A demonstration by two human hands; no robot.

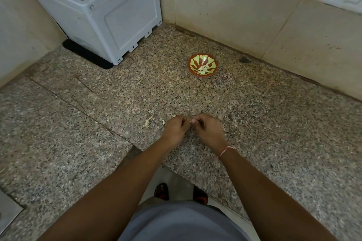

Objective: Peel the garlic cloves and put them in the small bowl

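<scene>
Both hands meet low over the speckled tabletop (274,123), fingers curled inward. The left hand (174,130) and right hand (208,130) pinch a garlic clove (191,121) between their fingertips; only a pale sliver of it shows, so its long axis cannot be told. The small bowl (203,64), already holding peeled cloves (202,69), stands well ahead of the hands and a little to the right, so the right hand is nearer for the drop. Bits of peel (147,122) lie just left of the left hand.
</scene>
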